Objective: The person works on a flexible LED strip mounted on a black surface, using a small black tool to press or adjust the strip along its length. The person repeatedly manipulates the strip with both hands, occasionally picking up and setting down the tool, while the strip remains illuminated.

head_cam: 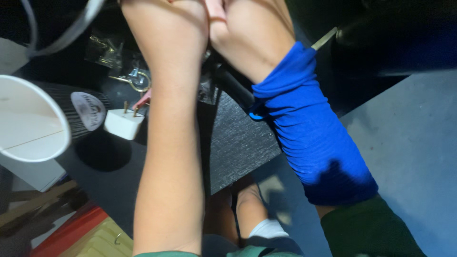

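My left hand (166, 24) and my right hand (247, 28) reach up to the top edge of the head view, close together over a black table (238, 143). Their fingers are cut off by the frame, so what they hold is hidden. A bright blue sleeve (309, 128) covers my right forearm; my left forearm is bare. A thin pale stick (324, 38) pokes out past my right wrist.
A white paper cup (28, 123) stands at the left beside a white plug adapter (123, 123). Clear plastic bags with small metal parts (135, 78) lie near my left arm. A red and yellow box (85, 235) sits at bottom left. Grey floor (409, 143) on the right.
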A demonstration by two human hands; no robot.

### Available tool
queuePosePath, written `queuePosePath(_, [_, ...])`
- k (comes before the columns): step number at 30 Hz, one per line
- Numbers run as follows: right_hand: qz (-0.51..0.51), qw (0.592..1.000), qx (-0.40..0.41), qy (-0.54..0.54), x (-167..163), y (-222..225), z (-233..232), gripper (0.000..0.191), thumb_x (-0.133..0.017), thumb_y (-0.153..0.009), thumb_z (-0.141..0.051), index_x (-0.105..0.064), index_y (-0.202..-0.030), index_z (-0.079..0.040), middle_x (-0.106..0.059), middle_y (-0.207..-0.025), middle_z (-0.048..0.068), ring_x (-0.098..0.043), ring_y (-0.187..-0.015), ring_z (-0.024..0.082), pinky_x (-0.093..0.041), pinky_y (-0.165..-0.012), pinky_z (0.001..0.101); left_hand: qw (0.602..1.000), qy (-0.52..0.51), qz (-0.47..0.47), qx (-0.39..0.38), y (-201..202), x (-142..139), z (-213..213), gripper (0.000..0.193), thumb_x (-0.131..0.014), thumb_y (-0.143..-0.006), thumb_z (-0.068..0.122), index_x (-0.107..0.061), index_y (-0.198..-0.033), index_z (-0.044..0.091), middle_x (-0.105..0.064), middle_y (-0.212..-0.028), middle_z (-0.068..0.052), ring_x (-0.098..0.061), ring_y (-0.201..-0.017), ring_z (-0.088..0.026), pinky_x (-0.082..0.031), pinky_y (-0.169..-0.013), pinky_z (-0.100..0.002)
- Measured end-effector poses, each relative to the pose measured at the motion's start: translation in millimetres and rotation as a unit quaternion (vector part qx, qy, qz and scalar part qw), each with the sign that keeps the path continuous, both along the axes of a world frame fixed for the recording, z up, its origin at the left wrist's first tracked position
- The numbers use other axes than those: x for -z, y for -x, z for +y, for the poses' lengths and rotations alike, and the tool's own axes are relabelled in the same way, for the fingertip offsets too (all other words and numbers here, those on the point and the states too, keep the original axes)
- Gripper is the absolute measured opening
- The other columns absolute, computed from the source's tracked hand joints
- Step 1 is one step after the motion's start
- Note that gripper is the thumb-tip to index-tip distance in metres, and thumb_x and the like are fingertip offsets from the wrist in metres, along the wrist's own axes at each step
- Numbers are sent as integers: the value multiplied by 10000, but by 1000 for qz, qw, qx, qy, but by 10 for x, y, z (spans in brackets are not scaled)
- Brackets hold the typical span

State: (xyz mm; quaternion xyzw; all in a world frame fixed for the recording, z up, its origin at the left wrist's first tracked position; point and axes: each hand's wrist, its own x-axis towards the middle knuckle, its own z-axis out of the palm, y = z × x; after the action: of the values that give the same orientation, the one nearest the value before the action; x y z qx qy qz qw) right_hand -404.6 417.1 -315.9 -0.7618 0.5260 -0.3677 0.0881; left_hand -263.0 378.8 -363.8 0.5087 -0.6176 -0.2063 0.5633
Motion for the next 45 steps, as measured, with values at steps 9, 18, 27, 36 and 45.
queuePosePath(9, [-157, 981, 51, -104, -204, 93, -55, 193, -654, -1046, -148, -687, -910, -15, -724, -778, 83, -731, -687, 166, -527, -612, 320, 995, -94, 14, -27, -16, -228, 32, 381, -672, -1017, 220, -559, -713, 20, -619, -605, -60, -583, -526, -158, -468, -557, -348])
queuePosePath(18, [-70, 994, 85, 3, -303, 138, -153, 117, -711, -987, -61, -688, -923, 34, -725, -798, 119, -729, -700, 177, -555, -657, 301, 953, -130, -257, -94, -44, -338, 47, 277, -729, -874, 253, -726, -1057, 45, -710, -789, -206, -706, -690, -393, -563, -620, -470])
queuePosePath(27, [-171, 963, 100, -182, -217, 80, -219, 151, -644, -1001, -121, -748, -1019, -13, -771, -841, 105, -772, -779, 164, -575, -716, 288, 948, -178, -245, -96, 13, -396, 20, 115, -680, -924, 199, -733, -975, 112, -724, -818, -172, -698, -733, -391, -551, -647, -490])
queuePosePath(36, [-80, 973, 138, -168, -314, 23, -212, 181, -710, -937, -179, -779, -1011, -29, -750, -852, 151, -755, -760, 185, -556, -678, 297, 954, -146, -249, -83, 56, -303, -64, 129, -652, -894, 180, -715, -985, 116, -751, -954, -125, -722, -888, -351, -566, -781, -481])
queuePosePath(45, [-103, 982, 87, -130, -329, 23, -189, 173, -703, -968, -150, -745, -1056, -6, -760, -908, 134, -754, -840, 171, -557, -749, 290, 945, -257, -194, -54, 111, -241, -151, 168, -631, -919, 204, -694, -1061, 139, -750, -1017, -129, -710, -874, -376, -549, -713, -511])
